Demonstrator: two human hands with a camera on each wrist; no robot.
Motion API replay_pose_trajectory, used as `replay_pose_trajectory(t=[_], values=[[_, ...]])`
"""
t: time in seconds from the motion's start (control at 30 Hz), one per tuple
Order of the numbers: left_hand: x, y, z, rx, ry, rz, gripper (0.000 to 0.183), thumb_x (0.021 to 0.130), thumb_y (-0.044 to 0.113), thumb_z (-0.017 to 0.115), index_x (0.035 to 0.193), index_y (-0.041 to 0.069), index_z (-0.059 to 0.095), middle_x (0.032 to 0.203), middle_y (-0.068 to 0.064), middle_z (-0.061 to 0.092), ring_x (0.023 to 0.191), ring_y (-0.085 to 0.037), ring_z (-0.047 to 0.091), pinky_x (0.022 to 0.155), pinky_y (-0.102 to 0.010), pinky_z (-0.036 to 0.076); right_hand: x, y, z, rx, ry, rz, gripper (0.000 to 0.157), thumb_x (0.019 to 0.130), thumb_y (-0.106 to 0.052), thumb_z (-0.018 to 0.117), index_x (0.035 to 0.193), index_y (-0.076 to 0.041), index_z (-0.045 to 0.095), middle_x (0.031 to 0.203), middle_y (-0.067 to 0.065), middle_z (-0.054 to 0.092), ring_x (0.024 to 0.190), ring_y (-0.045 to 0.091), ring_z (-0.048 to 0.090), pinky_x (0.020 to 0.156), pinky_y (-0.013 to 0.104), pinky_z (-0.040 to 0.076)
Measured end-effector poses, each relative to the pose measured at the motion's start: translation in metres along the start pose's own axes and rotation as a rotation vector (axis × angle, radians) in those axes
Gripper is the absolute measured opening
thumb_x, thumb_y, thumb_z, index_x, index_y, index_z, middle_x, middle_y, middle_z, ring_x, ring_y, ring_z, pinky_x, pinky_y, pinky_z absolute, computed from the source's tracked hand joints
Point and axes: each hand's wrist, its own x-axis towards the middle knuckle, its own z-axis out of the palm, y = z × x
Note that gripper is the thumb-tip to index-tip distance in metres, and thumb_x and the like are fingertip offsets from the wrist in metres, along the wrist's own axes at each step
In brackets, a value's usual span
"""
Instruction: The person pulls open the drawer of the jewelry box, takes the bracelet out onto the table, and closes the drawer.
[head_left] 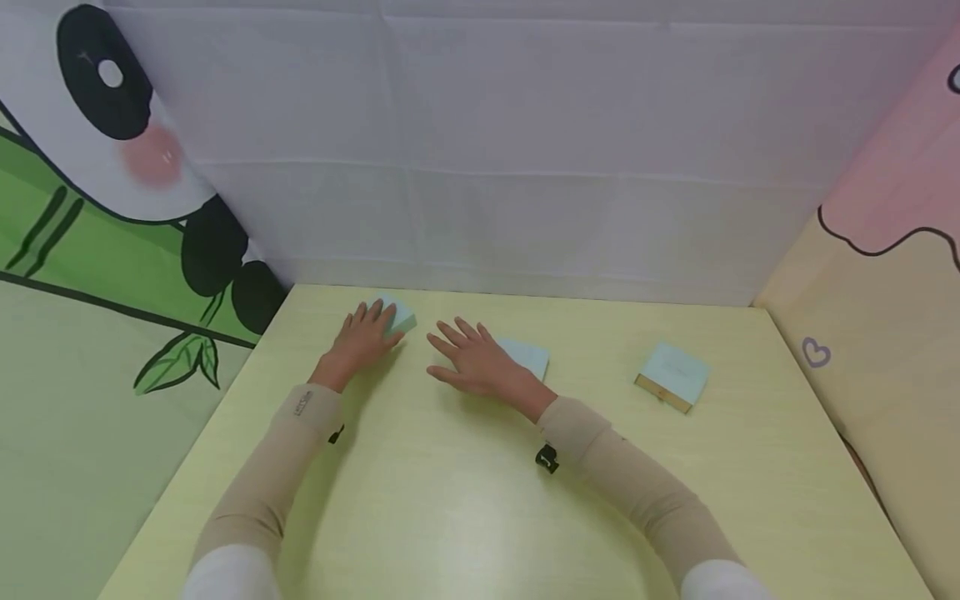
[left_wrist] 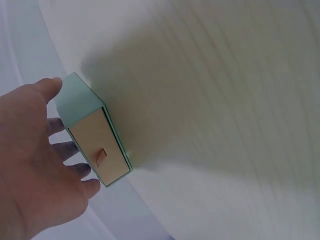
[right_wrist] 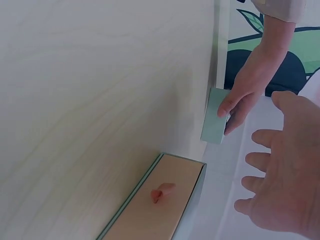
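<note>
At the back left of the table, a small light blue-green drawer box (head_left: 403,320) lies under my left hand (head_left: 364,337). That hand's fingers extend across the top, with the thumb at one side. A tan drawer front with a small pull tab (left_wrist: 101,158) shows on this box in the left wrist view. My right hand (head_left: 480,363) is spread out, palm down, holding nothing. It partly hides a second box (head_left: 528,358), whose tan drawer front (right_wrist: 162,195) and reddish tab show in the right wrist view.
A third light blue box (head_left: 675,373) with a tan front edge lies at the right of the pale table (head_left: 465,500). A white cloth wall (head_left: 525,150) rises behind the table, and printed panels stand on both sides.
</note>
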Motion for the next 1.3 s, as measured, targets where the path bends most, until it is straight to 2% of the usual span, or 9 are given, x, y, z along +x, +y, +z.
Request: replay_pose_trajectory(t=[0.23,0.43,0.57,0.7,0.87,0.97,1.07,1.13,1.3], values=[[-0.001,-0.006,0.008,0.011,0.033,0.031,0.059,0.109,0.022,0.046,0.159,-0.003,0.024,0.163,-0.033,0.015,0.148,-0.056,0.014,0.119,-0.066,0.018,0.003,-0.004,0.004,-0.002,-0.023,-0.009,0.067,0.107,-0.059,0.034,0.163,-0.024,0.024,0.171,0.002,0.015,0.157,0.027,0.007,0.125,0.053,0.010],[0.002,-0.003,0.010,0.001,0.075,0.043,0.050,0.105,0.009,0.046,0.152,-0.006,0.036,0.159,-0.035,0.024,0.145,-0.059,0.021,0.117,-0.067,0.022,0.005,-0.006,0.006,-0.022,-0.034,-0.006,0.067,0.107,-0.058,0.033,0.163,-0.024,0.023,0.171,0.000,0.014,0.158,0.026,0.007,0.126,0.051,0.010],[0.004,0.000,0.010,-0.004,0.111,0.088,0.045,0.100,-0.003,0.049,0.144,-0.009,0.044,0.154,-0.033,0.036,0.143,-0.052,0.033,0.114,-0.064,0.031,0.005,-0.007,0.005,-0.022,-0.034,-0.007,0.066,0.107,-0.058,0.033,0.163,-0.024,0.023,0.171,0.000,0.014,0.158,0.026,0.007,0.126,0.051,0.010],[0.003,-0.001,0.012,0.000,0.127,0.146,0.039,0.097,-0.012,0.053,0.136,-0.005,0.050,0.151,-0.027,0.044,0.140,-0.045,0.042,0.111,-0.060,0.039,0.005,-0.008,0.004,-0.022,-0.032,-0.009,0.066,0.107,-0.057,0.034,0.163,-0.024,0.023,0.171,0.001,0.015,0.157,0.026,0.008,0.126,0.051,0.011],[-0.003,-0.005,0.011,-0.013,0.114,0.191,0.040,0.094,-0.018,0.054,0.130,0.000,0.051,0.150,-0.023,0.046,0.137,-0.042,0.046,0.107,-0.056,0.044,0.005,-0.008,0.004,-0.036,-0.039,-0.007,0.065,0.108,-0.056,0.034,0.163,-0.023,0.024,0.170,0.003,0.016,0.157,0.027,0.009,0.125,0.051,0.012],[-0.005,-0.004,0.008,-0.019,0.121,0.203,0.040,0.092,-0.016,0.060,0.128,-0.001,0.052,0.146,-0.025,0.049,0.129,-0.043,0.052,0.101,-0.056,0.048,0.005,-0.008,0.005,-0.036,-0.037,-0.005,0.065,0.108,-0.055,0.035,0.163,-0.023,0.025,0.170,0.003,0.017,0.157,0.027,0.009,0.126,0.051,0.012],[-0.004,0.003,0.006,-0.045,0.154,0.156,0.030,0.097,-0.006,0.058,0.127,-0.004,0.053,0.141,-0.026,0.052,0.123,-0.044,0.054,0.099,-0.056,0.048,0.005,-0.008,0.003,-0.036,-0.035,-0.008,0.065,0.108,-0.055,0.035,0.163,-0.023,0.025,0.170,0.003,0.017,0.157,0.027,0.009,0.126,0.051,0.012],[-0.003,0.010,0.006,-0.047,0.172,0.092,0.032,0.101,0.008,0.056,0.130,-0.005,0.052,0.141,-0.027,0.051,0.126,-0.046,0.051,0.104,-0.058,0.043,0.006,-0.008,0.002,-0.041,-0.034,-0.011,0.064,0.108,-0.055,0.035,0.163,-0.023,0.026,0.170,0.003,0.018,0.157,0.027,0.010,0.125,0.051,0.013],[-0.003,0.026,0.013,-0.018,0.169,-0.105,0.072,0.103,0.044,0.051,0.152,-0.005,0.032,0.157,-0.030,0.031,0.144,-0.054,0.025,0.117,-0.068,0.019,0.011,-0.009,0.002,-0.057,-0.033,-0.017,0.064,0.108,-0.055,0.036,0.163,-0.022,0.027,0.169,0.003,0.020,0.157,0.028,0.012,0.125,0.052,0.014]])
